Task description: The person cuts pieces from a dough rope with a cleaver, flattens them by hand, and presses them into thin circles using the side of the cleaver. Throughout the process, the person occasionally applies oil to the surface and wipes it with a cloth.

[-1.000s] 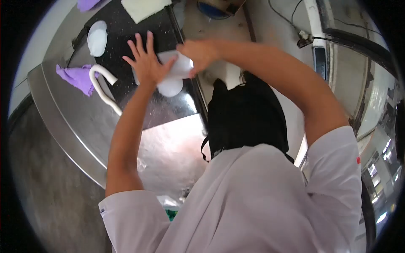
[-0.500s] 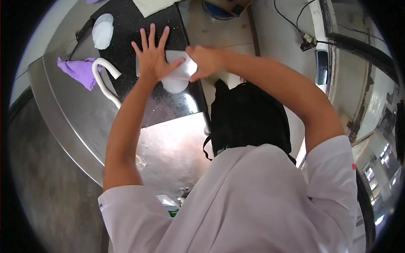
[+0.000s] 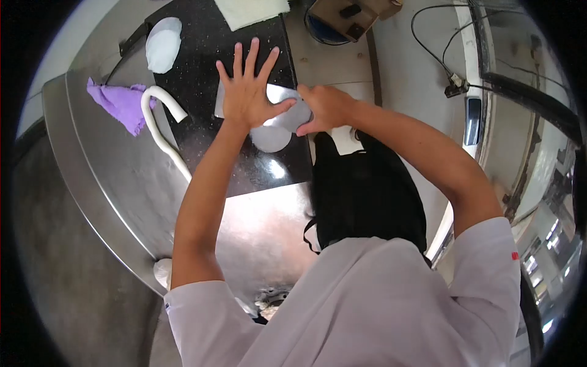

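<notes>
A wide, shiny metal blade (image 3: 288, 116), like a cleaver's, lies flat on the black board (image 3: 235, 168). My left hand (image 3: 249, 101) is spread open with its palm on the blade. The fingers of my right hand (image 3: 327, 109) are wrapped round the blade's right end, hiding any handle. From under the near edge of the blade shows a thin, pale round sheet (image 3: 271, 140), which looks like dough. Left of my hands, a white dough rope (image 3: 160, 137) curves over the board's edge. A purple cloth (image 3: 119, 105) lies beside it.
A stack of white rounds (image 3: 164, 48) sits at the board's far left, and a pale folded cloth (image 3: 254, 12) at its far end. The metal counter (image 3: 269, 226) surrounds the board. A cardboard box (image 3: 351, 18) and a cable plug (image 3: 455, 85) are to the right.
The view has shifted, so most things appear farther right and lower. Both hands remain on the blade, which seems turned slightly over the pale sheet.
</notes>
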A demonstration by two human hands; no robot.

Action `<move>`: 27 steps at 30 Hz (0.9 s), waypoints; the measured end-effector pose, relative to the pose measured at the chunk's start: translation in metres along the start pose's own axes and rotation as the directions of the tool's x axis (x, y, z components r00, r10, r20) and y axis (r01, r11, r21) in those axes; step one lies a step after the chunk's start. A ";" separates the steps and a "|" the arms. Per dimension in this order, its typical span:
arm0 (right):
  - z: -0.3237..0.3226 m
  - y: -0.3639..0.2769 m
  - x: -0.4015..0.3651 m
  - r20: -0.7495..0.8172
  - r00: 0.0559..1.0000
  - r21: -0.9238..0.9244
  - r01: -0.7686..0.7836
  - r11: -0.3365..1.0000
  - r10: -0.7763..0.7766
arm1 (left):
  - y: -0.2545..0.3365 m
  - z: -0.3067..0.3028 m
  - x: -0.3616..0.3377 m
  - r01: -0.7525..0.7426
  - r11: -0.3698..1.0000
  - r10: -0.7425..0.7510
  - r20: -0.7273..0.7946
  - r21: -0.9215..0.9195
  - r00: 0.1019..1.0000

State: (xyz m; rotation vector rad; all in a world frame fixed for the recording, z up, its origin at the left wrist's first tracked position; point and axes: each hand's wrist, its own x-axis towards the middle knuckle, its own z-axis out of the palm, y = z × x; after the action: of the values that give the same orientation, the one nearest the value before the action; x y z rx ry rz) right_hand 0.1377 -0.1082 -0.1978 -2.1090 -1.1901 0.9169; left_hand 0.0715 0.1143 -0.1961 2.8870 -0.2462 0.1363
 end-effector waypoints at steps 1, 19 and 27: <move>0.003 0.000 -0.003 -0.024 0.999 0.021 0.031 0.999 -0.030 | -0.002 -0.002 0.006 0.004 1.000 -0.003 -0.040 0.015 0.999; 0.088 -0.018 -0.225 0.087 0.942 0.248 -0.336 0.908 0.325 | 0.029 -0.064 -0.042 -0.430 0.901 0.420 0.386 -0.064 0.822; 0.012 0.007 -0.177 -0.240 0.939 0.210 -0.197 0.958 0.245 | 0.020 -0.059 -0.030 -0.493 0.870 0.457 0.377 -0.001 0.806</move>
State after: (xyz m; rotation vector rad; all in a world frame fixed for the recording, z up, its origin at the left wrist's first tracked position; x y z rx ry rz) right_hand 0.0655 -0.2653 -0.1581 -2.1618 -0.7164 0.7768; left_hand 0.0346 0.1141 -0.1378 2.8549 -1.0650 -0.3224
